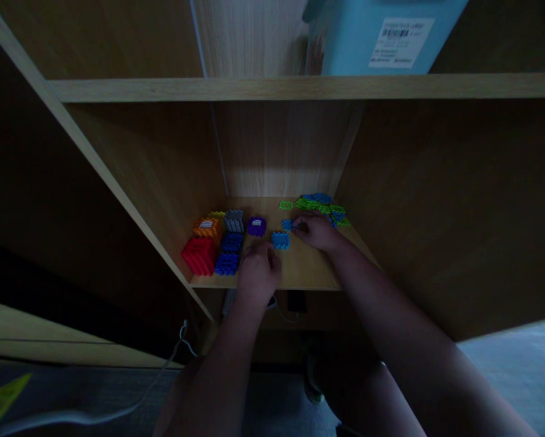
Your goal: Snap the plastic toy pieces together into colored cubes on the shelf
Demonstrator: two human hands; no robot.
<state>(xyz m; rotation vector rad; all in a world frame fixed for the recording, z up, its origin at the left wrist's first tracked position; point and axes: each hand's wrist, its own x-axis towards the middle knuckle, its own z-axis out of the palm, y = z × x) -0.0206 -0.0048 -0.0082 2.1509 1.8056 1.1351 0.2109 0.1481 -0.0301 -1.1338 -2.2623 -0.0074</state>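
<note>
My right hand pinches a small light blue notched tile above the shelf board. Just in front of it lies another light blue tile, flat on the wood. My left hand rests near the shelf's front edge with its fingers curled closed; what they hold, if anything, is hidden. Left of it stand dark blue stacks of notched tiles. A purple stack with a white label sits behind. Green and blue tiles lie in a loose pile beyond my right hand, beside a single green tile.
Red, orange and grey stacks line the left side of the shelf. Overhead, a thick shelf edge carries a light blue box. A white cable hangs at lower left.
</note>
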